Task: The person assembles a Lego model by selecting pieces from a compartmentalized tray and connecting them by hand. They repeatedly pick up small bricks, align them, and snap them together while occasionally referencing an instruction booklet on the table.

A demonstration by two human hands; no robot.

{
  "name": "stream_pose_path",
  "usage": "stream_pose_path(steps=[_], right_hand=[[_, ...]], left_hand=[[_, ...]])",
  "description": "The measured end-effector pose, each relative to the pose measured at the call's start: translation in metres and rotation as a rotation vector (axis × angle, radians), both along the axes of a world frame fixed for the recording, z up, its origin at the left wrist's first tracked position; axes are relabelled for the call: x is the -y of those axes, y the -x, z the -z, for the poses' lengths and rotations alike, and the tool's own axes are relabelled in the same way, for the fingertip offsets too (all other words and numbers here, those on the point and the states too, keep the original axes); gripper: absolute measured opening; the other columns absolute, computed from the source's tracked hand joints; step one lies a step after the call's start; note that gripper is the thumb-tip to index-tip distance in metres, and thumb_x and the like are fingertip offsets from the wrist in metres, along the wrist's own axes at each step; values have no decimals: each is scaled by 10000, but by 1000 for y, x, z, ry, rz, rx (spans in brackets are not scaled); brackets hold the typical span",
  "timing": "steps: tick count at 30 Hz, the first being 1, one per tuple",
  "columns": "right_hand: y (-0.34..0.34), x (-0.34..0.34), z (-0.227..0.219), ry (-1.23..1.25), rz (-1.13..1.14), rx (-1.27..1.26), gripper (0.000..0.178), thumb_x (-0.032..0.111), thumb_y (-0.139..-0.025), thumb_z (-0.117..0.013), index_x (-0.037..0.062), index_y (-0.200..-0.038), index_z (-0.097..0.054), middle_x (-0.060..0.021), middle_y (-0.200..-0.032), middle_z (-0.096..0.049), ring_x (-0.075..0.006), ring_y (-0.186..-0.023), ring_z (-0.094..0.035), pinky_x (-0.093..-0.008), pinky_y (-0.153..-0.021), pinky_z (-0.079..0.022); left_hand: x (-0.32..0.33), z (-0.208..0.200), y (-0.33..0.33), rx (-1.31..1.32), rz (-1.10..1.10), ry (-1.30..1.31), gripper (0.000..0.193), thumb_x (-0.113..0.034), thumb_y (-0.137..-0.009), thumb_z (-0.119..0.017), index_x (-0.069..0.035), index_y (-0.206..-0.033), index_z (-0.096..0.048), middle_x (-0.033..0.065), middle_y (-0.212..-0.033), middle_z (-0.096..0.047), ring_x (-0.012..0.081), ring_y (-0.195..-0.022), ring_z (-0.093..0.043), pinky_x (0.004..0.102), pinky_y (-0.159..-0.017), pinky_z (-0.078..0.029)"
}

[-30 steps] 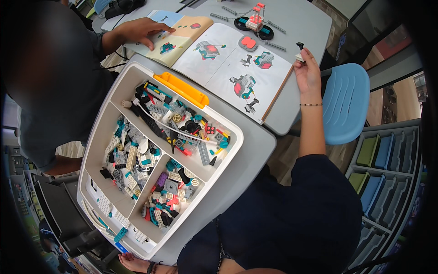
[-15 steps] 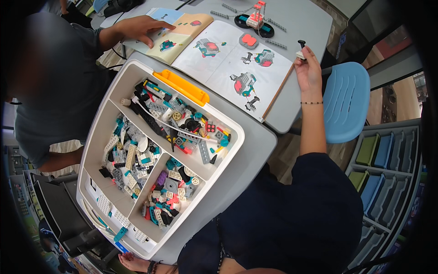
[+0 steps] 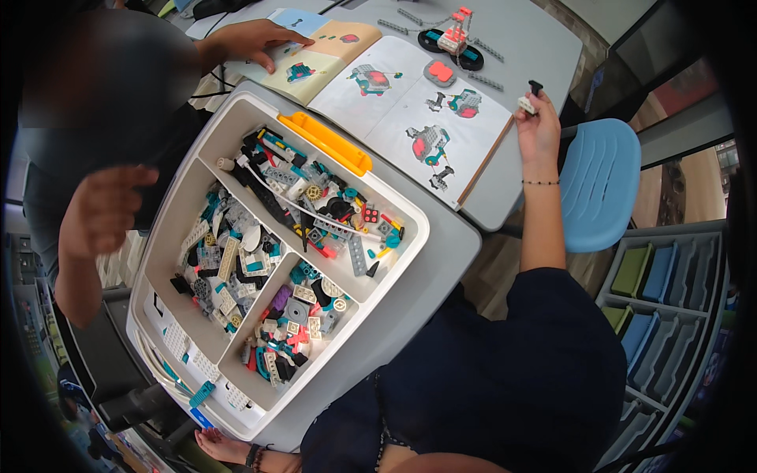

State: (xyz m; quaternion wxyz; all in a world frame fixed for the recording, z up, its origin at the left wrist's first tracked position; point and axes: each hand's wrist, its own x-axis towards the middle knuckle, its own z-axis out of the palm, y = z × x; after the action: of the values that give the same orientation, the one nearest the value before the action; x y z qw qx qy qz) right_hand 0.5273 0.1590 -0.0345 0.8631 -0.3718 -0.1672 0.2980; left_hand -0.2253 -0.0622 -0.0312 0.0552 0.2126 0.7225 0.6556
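Raised at the right, my right hand (image 3: 539, 130) pinches a small brick assembly (image 3: 528, 102) of white pieces with a black piece on top. Down at the lower left, my left hand (image 3: 222, 446) rests beside the near corner of the white sorting bin (image 3: 315, 394), fingers loosely apart with nothing in them. The bin's compartments hold mixed loose bricks (image 3: 229, 260) in teal, white, grey, black and coral. An instruction booklet (image 3: 394, 98) lies spread out beyond the bin, left of my right hand, showing drawn brick models.
A co-worker's hand (image 3: 256, 43) lies on the booklet's left page; their other hand (image 3: 106, 209) is raised left of the bin. A partly built model (image 3: 456, 39) with black wheels and chains stands at the far table end. A blue chair (image 3: 603, 185) and shelves (image 3: 666, 307) are at right.
The co-worker's nearer hand has come up beside the bin. My right hand has dipped slightly and tilted the brick assembly. My left hand stays by the bin corner.
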Motion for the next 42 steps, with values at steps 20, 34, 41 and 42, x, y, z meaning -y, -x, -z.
stream_pose_path(steps=[20, 34, 41, 42], right_hand=[[111, 2, -91, 896, -693, 1719, 335, 70, -655, -433, 109, -917, -638, -111, -719, -566, -269, -695, -543, -360, -651, -442], [146, -163, -98, 682, -1001, 1491, 503, 52, -697, -435, 103, -1193, -499, -15, -656, -492, -82, -559, -465, -232, -496, -383], [167, -263, -100, 971, -901, 1637, 608, 74, -640, -448, 105, -1246, -445, -104, -778, -557, -160, -612, -521, -307, -501, -405], [158, -281, -84, 992, -827, 1636, 631, 74, -638, -442, 116, -1267, -421, -107, -793, -560, -164, -612, -523, -314, -491, -403]], left_hand=[[2, -14, -21, 48, 15, -54, 251, -193, -879, -452, -57, -1080, -517, 28, -893, -524, 116, -827, -497, 237, -729, -397], [4, -17, -30, 118, 85, -210, 171, -113, -882, -467, -11, -1008, -521, 34, -834, -541, 91, -732, -522, 206, -694, -442], [3, -19, -38, 86, 72, -178, 163, -119, -883, -467, -23, -1001, -526, 15, -802, -543, 70, -716, -522, 184, -664, -437], [1, -18, -38, 92, 65, -171, 164, -120, -884, -466, -21, -1000, -525, 14, -813, -541, 68, -721, -519, 182, -667, -431]])
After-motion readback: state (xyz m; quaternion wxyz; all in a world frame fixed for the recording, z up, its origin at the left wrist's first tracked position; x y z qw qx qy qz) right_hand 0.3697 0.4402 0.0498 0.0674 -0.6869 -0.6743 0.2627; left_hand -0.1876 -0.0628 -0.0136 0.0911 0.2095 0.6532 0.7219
